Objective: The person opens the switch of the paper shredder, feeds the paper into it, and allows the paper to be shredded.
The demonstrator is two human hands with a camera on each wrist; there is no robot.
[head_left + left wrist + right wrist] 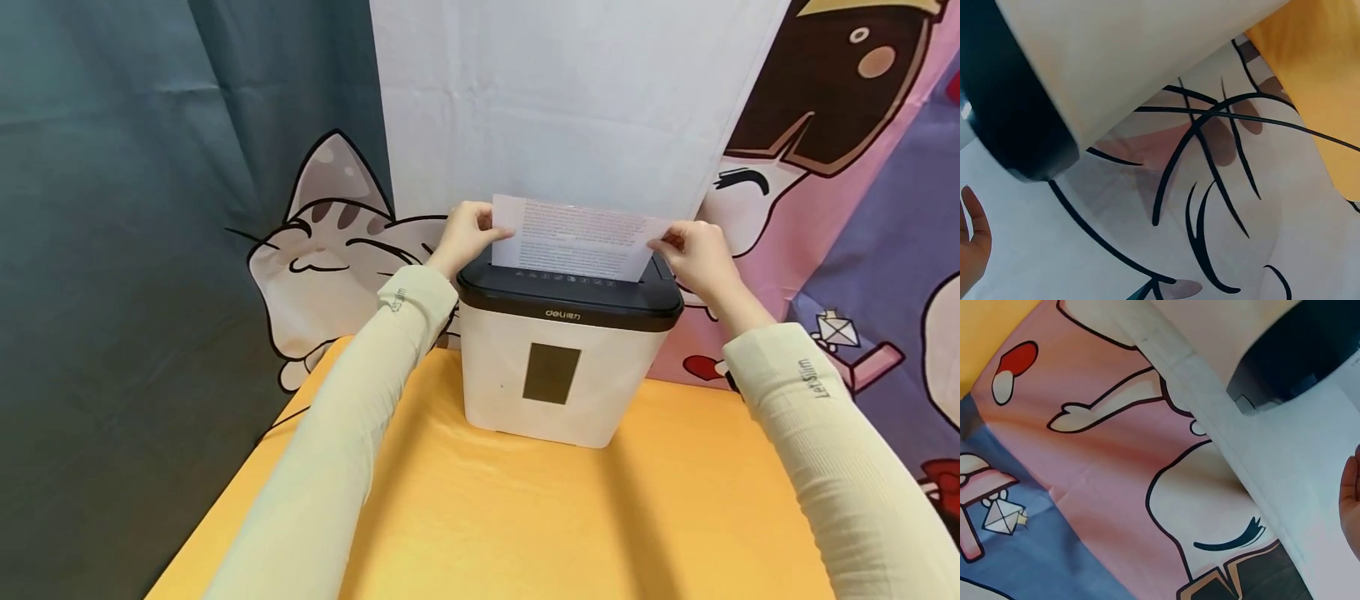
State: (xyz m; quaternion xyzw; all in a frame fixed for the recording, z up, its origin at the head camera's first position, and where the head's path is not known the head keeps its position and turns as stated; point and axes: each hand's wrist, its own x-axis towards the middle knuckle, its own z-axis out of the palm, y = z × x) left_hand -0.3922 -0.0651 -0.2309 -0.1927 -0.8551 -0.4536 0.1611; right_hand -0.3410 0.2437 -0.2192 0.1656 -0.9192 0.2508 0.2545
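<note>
A printed sheet of paper [581, 239] stands upright with its lower edge at the slot of a paper shredder [487, 367]. My left hand [467, 233] pinches the sheet's left edge between thumb and fingers. At the opposite edge, my right hand [697, 252] pinches the paper the same way. Both hands are just above the shredder's black top [570, 292]. In the left wrist view, only part of the left hand [974, 240] shows at the border, beside the black lid. The right wrist view catches just a sliver of the right hand [1350, 506].
The shredder stands on a yellow-covered table [495, 517], near its back edge. Behind hangs a cartoon-printed curtain [585, 92], close to the machine. A black cord [1272, 120] runs from behind the shredder, past the table's left side.
</note>
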